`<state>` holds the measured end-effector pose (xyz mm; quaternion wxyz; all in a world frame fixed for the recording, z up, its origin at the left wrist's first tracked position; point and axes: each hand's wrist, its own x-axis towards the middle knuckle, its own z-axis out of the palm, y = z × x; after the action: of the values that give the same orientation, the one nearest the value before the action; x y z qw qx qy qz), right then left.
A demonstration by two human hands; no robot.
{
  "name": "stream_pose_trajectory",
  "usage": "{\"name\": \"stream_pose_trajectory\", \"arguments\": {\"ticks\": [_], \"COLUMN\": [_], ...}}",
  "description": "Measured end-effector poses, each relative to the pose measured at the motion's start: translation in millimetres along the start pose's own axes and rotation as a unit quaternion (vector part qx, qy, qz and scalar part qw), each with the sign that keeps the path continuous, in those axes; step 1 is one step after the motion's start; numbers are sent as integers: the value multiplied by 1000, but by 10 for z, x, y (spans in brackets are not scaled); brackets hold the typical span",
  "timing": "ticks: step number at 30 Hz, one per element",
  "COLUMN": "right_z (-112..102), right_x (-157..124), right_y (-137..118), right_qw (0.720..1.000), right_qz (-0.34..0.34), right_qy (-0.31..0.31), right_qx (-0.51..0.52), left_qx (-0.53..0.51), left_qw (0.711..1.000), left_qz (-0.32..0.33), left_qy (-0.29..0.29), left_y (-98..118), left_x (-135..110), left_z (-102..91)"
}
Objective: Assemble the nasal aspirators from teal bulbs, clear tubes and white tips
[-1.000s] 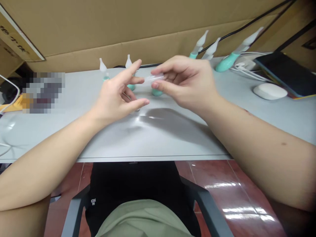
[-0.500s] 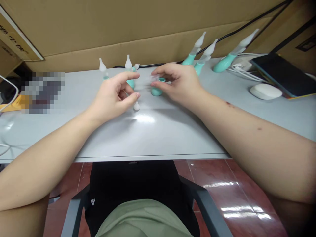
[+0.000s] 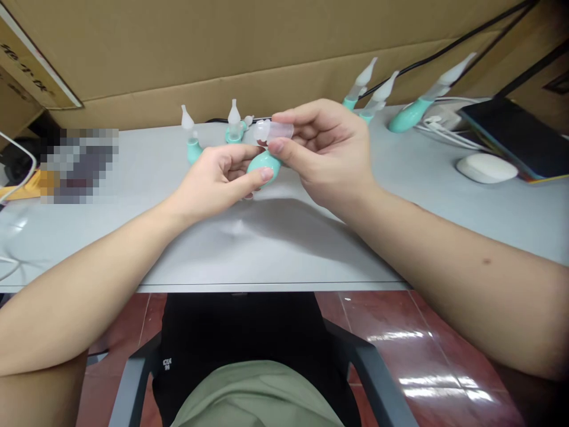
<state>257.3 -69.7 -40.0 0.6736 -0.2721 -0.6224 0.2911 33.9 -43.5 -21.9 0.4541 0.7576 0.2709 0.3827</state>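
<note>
My left hand (image 3: 213, 181) grips a teal rubber bulb (image 3: 265, 163) just above the grey table (image 3: 275, 237). My right hand (image 3: 329, 151) pinches a clear plastic tube (image 3: 274, 130) between thumb and forefinger, right above the bulb. The tube lies nearly level, its open end toward the left. Both hands meet over the middle of the table.
Two small teal pieces with white tips (image 3: 190, 139) (image 3: 233, 126) stand behind my left hand. Three assembled teal-and-white droppers (image 3: 418, 102) lean at the back right. A white mouse (image 3: 486, 167), cables and a dark tablet (image 3: 515, 133) lie at the right. Cardboard walls the back.
My left hand has closed on the teal bulb and lifted it off the table. My right hand has risen with the clear tube to just above the bulb.
</note>
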Motion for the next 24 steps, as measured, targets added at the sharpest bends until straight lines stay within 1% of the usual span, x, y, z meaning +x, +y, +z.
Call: {"name": "stream_pose_trajectory", "arguments": {"ticks": [3,6,8,11,14,17,20,24], "right_z": [-87,-155,-170,-175,-199,-228,-230,-218], "right_x": [29,79,109,135,134,127,126,122], "right_y": [-14,-25,-19,7,36,53,43,-9], "right_qw": [1000,1000,999,996,993,991,990,990], "right_qz": [18,11,12,53,104,129,131,123], "right_qy": [4,23,46,72,53,18,6,5], "right_qx": [0,-16,-15,-5,6,30,60,64], "left_qx": [-12,0,1,-3,-9,-13,-15,-16], "left_qw": [1000,1000,999,999,1000,1000,1000,1000], "left_qz": [-3,9,18,16,5,-1,1,0], "left_qy": [-15,19,31,28,14,-1,-11,-18], "left_y": [5,-16,-33,-39,-25,-13,-15,-8], "left_x": [10,31,37,25,6,-1,5,6], "left_z": [-49,-144,-183,-185,-158,-150,-167,-188]}}
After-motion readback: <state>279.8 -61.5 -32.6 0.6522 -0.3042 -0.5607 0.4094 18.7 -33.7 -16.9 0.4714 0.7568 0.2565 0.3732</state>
